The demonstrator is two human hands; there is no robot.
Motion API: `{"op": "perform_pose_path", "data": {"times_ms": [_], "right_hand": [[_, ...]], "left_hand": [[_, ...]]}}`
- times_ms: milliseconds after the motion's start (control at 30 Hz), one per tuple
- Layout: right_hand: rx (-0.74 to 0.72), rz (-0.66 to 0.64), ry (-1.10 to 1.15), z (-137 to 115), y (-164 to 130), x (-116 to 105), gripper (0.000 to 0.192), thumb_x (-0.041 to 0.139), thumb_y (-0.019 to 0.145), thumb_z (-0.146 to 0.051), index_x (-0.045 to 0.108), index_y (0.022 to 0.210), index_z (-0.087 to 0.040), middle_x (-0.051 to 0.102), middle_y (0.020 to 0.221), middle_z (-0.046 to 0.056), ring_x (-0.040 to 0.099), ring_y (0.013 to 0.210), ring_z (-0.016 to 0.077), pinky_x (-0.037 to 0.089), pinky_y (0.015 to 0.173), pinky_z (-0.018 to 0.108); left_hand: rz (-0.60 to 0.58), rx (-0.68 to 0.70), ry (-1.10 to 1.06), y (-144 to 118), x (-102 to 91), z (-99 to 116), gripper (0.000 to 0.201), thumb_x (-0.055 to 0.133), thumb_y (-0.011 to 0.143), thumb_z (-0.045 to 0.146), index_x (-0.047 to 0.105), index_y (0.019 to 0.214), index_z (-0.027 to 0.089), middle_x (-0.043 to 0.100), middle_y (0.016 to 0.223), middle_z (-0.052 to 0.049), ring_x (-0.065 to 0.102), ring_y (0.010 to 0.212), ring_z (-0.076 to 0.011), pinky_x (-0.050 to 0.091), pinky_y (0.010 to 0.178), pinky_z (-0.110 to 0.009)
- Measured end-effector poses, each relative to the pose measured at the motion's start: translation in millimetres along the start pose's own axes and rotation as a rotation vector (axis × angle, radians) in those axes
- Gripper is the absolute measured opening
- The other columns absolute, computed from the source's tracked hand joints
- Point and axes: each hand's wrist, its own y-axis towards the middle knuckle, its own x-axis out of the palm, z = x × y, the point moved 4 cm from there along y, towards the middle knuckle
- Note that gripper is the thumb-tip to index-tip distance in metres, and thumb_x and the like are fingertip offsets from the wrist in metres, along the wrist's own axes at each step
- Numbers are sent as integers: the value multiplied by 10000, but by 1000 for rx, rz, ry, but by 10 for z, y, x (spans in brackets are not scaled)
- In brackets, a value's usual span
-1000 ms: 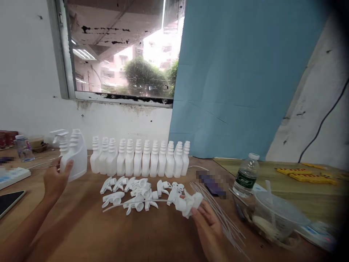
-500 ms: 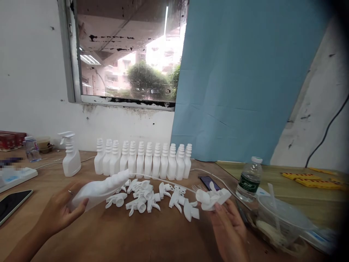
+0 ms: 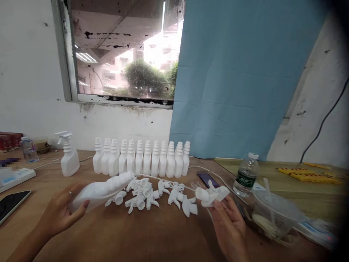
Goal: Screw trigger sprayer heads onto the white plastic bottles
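Starting at the far left of the worktop, we are looking past a dark phone and a white power strip to a small clear bottle near the wall. Just right of these, a finished spray bottle with its trigger fitted is standing upright.

Our left hand is wrapping around the base of an empty white bottle, fingers and thumb pressed against its body, and is holding it tilted almost flat above the wood with its ribbed neck pointing right. We are judging it light, thin-walled and a little squashy, with smooth sides that could slip, so the broad lower body is the sound place to grip.

Behind it, a row of bottles without caps is standing shoulder to shoulder along the wall. In front of that row, a loose pile of trigger heads is lying scattered.

Further right, our right hand is pinching one trigger sprayer between thumb and fingertips, just clear of the pile. It is looking stiff, light and awkwardly shaped; the collar seems the best hold.

A water bottle and a clear lidded cup are sitting at the far right.
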Motion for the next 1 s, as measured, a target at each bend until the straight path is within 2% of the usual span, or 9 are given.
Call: {"op": "perform_pose_path", "data": {"times_ms": [200,333,467,567,667,733,833,1000], "right_hand": [[0,-100,-60,-19,31,178,489,762,739,-370,626,1183,-215,717,1074,122,677,970,299,547,805,382],[-49,-212,-137,-68,43,412,435,722,793,-357,614,1192,-221,688,1133,119,666,990,280,540,811,349],[-83,-346,-195,-190,41,744,356,710,810,-342,645,1144,-239,688,1122,91,660,972,245,538,805,310],[-91,-391,-172,-303,85,987,326,713,805,-351,666,1109,-242,704,1066,76,668,921,225,545,769,290],[-121,-413,-153,-396,160,1192,309,710,807,-353,673,1090,-237,703,1041,66,656,916,214,534,773,281],[-139,-476,-182,-427,206,1322,271,700,812,-366,688,1042,-224,703,978,57,644,898,208,523,765,274],[-137,-613,-269,-428,253,1491,230,690,814,-376,709,965,-204,687,868,39,623,829,191,505,731,260],[-97,-731,-314,-441,262,1662,178,659,832,-350,704,903,-192,646,816,18,580,767,156,467,668,226]], "left_hand": [[-79,111,8,-61,129,207,319,487,876,395,518,1169,273,676,1033,-27,659,863,-219,481,785,-272],[-164,108,-195,-66,299,515,338,478,883,353,509,1208,266,657,1130,-49,646,974,-223,477,851,-268],[-307,40,-485,-35,529,795,347,421,918,373,499,1233,250,629,1158,-61,618,990,-230,482,842,-280],[-401,-41,-650,-73,717,924,389,394,940,408,461,1280,231,610,1144,-78,602,954,-241,483,823,-303],[-483,-133,-774,-160,886,1021,441,374,963,429,368,1359,235,546,1235,-98,546,1058,-266,441,918,-352],[-597,-169,-861,-220,972,1098,455,341,982,434,301,1396,249,504,1278,-99,509,1113,-260,409,972,-371],[-749,-197,-931,-264,1012,1186,464,315,996,436,244,1422,266,497,1257,-87,493,1122,-239,383,1003,-379],[-767,-202,-951,-222,963,1197,459,312,1002,426,253,1428,269,424,1357,-91,425,1212,-250,320,1056,-390]]}}
